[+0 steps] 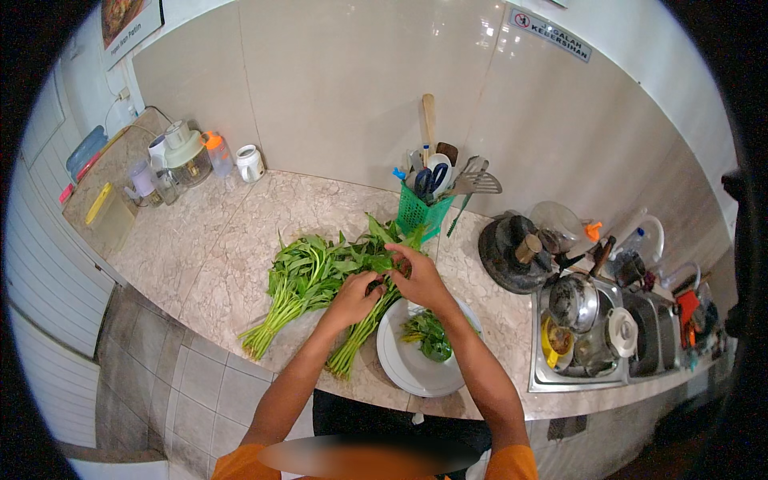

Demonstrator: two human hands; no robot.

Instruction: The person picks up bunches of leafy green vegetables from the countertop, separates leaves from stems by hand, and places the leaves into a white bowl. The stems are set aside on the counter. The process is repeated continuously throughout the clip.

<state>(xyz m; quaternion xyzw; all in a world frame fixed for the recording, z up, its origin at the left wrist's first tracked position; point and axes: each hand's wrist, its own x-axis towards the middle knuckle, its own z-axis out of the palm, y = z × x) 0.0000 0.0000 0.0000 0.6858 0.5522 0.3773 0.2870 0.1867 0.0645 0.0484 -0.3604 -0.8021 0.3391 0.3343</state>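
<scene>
Left hand (356, 299) and right hand (419, 280), fingers curved, sit close together over the leafy part of the right water spinach bunch (362, 334) on the surface (192, 240), presumably to steady it; whether they pinch a stem (contact is lost in foliage) I cannot tell. A white bowl (398, 364), likely kept close for easy reach, is partly hidden by the right forearm (482, 368).

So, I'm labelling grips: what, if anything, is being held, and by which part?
The left hand and right hand are at the right-hand bunch of greens, around its leafy upper part; the exact grip is hidden.
</scene>
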